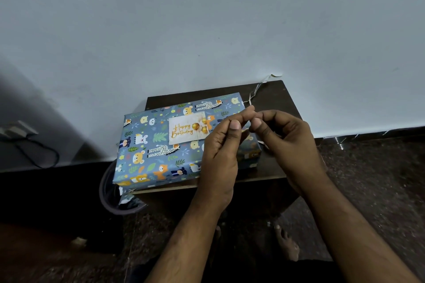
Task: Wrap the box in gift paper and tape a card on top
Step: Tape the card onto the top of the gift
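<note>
A box [158,144] wrapped in blue animal-print gift paper lies on a small dark wooden table [273,96]. A white "Happy Birthday" card [186,128] with gold balloons sits on top of it. Both hands hover above the box's right end. My left hand [220,147] and my right hand [285,135] meet fingertip to fingertip, pinching something small and thin between them; it looks like a bit of clear tape, hard to make out. A thin pale strip [255,91] trails from the fingers toward the wall.
The table stands against a pale wall [207,29]. A dark round bin [115,197] with paper scraps sits under the table's left front corner. A charger and black cable [34,144] lie at the left. My bare foot [287,246] rests on the speckled floor.
</note>
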The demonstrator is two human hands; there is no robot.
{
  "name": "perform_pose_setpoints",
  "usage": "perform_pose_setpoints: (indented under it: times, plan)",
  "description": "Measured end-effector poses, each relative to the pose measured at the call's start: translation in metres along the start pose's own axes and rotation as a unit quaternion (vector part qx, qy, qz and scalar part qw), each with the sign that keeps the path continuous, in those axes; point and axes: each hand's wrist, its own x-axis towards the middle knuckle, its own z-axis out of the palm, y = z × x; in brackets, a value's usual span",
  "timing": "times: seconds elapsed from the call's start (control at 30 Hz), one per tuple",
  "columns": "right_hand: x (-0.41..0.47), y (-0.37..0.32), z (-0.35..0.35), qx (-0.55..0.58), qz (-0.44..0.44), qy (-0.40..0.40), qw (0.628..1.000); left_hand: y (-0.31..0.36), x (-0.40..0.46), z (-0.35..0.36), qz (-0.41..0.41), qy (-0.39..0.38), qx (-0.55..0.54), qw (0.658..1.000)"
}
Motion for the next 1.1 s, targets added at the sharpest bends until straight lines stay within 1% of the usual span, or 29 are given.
perform_pose_setpoints:
  times: [0.1,0.2,0.27,0.43,0.5,0.67,0.9,1.0,1.1]
  plan:
    - [-0.001,-0.001,0.008,0.013,-0.002,0.004,1.0,0.003,0.001,-0.003,0.006,0.0,-0.022,1.0]
    - [-0.003,-0.002,0.015,0.054,0.004,-0.016,0.998,0.01,0.002,-0.007,0.008,0.003,-0.045,0.999]
    - [-0.003,-0.003,0.019,0.059,0.001,-0.021,0.998,0.011,0.002,-0.009,0.007,0.006,-0.051,0.999]
    - [0.001,0.0,0.024,0.051,-0.007,0.043,0.998,0.007,0.003,-0.007,0.0,0.014,-0.037,0.999]
    - [0.002,0.0,0.026,0.051,-0.01,0.057,0.997,0.006,0.003,-0.007,-0.002,0.015,-0.034,0.999]
    - [0.002,-0.001,0.034,0.053,-0.001,0.052,0.997,0.006,0.004,-0.012,0.007,0.012,-0.027,1.0]
    - [0.0,-0.001,0.033,0.077,0.008,0.062,0.995,0.0,0.004,-0.013,0.039,-0.007,0.05,0.998]
    - [0.003,0.004,0.031,0.08,0.008,0.085,0.993,-0.003,0.004,-0.009,0.034,-0.02,0.046,0.998]
    - [0.004,0.006,0.028,0.07,0.007,0.092,0.993,-0.001,0.005,-0.008,0.019,-0.014,-0.006,1.0]
